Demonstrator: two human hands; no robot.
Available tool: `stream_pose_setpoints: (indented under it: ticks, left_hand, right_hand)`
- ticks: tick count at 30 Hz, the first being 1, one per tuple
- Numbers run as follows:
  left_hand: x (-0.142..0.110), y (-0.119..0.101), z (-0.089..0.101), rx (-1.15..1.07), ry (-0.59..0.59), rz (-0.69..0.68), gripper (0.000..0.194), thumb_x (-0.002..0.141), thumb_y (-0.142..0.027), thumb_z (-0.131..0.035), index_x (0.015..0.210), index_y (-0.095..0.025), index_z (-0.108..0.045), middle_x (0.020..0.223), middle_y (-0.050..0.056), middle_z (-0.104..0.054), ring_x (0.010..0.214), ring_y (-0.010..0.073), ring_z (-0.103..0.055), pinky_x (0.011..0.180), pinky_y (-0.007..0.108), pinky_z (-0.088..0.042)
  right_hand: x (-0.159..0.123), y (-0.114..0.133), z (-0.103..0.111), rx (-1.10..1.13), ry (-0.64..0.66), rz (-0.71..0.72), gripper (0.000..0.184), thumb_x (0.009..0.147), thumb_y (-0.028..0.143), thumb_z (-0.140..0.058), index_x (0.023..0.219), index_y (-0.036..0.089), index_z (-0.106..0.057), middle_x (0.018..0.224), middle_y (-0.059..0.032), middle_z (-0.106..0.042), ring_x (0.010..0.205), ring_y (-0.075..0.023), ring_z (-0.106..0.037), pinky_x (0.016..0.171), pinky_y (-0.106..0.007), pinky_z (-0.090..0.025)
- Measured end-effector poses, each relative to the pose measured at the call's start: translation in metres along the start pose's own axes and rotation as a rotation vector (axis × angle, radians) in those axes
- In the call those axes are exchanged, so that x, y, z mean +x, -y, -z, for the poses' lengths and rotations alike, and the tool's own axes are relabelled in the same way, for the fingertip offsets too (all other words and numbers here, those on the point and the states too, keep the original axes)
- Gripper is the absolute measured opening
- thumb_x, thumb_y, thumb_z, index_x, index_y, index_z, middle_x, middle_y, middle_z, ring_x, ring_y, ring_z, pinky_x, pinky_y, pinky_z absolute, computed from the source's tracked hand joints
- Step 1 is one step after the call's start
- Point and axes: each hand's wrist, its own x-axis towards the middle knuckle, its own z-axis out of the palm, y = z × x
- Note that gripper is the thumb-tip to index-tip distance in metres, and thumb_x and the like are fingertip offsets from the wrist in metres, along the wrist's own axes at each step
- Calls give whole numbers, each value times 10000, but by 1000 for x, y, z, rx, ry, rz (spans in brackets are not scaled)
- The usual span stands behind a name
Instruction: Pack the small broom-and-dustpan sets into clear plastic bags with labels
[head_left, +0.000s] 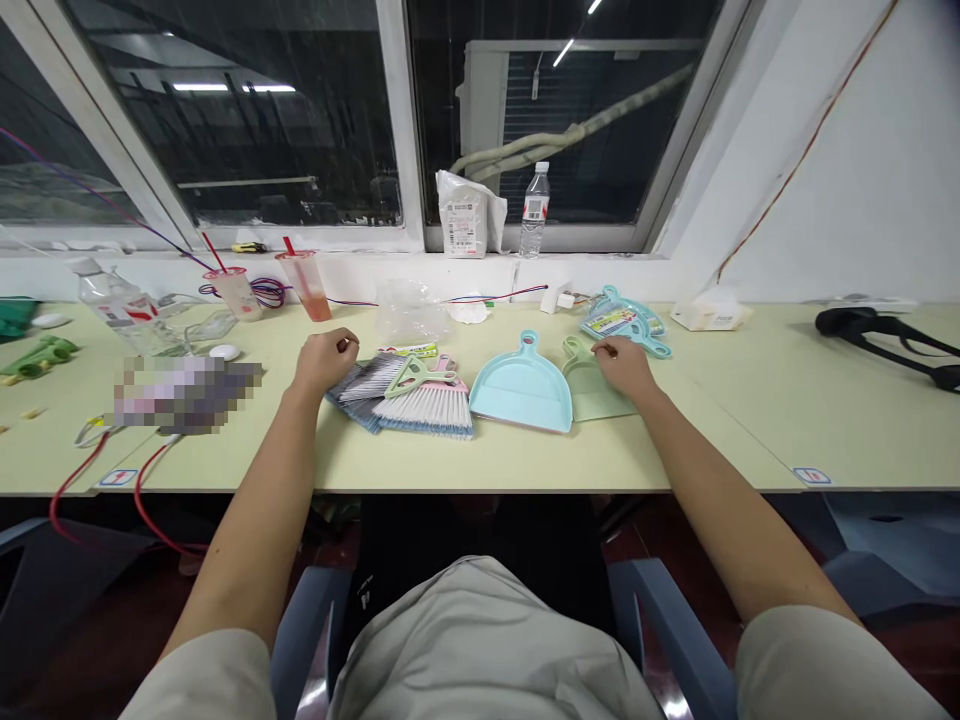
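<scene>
My left hand [326, 360] is curled into a loose fist at the left end of a pile of small hand brushes, and nothing shows in it. In the pile, a brush with a green handle [412, 375] lies over white bristles [427, 408] and grey-blue ones. A light blue dustpan [521, 390] lies flat between my hands, its handle pointing away from me. Right of it is a pale green dustpan [592, 392], partly covered by my right hand [626, 368]. That hand is closed too, with nothing visible in it; whether it touches the dustpan I cannot tell.
Behind my right hand lie blue dustpans [626, 318] with a label. Cups with red straws [304, 285], a plastic bottle [116, 300] and red cables [150, 490] are at the left. A tissue pack [711, 312] and black straps [885, 330] sit at the right.
</scene>
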Motion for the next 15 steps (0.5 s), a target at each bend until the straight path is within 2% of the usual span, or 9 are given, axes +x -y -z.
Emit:
stream_pose_setpoints:
  ticks: [11, 15]
  left_hand:
    - [-3, -9, 1, -3, 12, -7, 291, 816, -261, -514, 934, -211, -775, 751, 49, -719, 694, 206, -624, 669, 301, -415]
    - [-3, -11, 3, -21, 4, -20, 280, 810, -254, -517, 921, -214, -771, 748, 43, -720, 689, 201, -623, 659, 299, -409]
  right_hand:
    - [-2, 4, 2, 36, 14, -57, 241, 810, 253, -520, 846, 181, -747, 832, -78, -728, 774, -235, -635, 793, -376, -488]
    - [-3, 24, 13, 82, -5, -61, 198, 817, 249, -554, 839, 184, -740, 833, -74, -731, 791, -236, -648, 821, -387, -504]
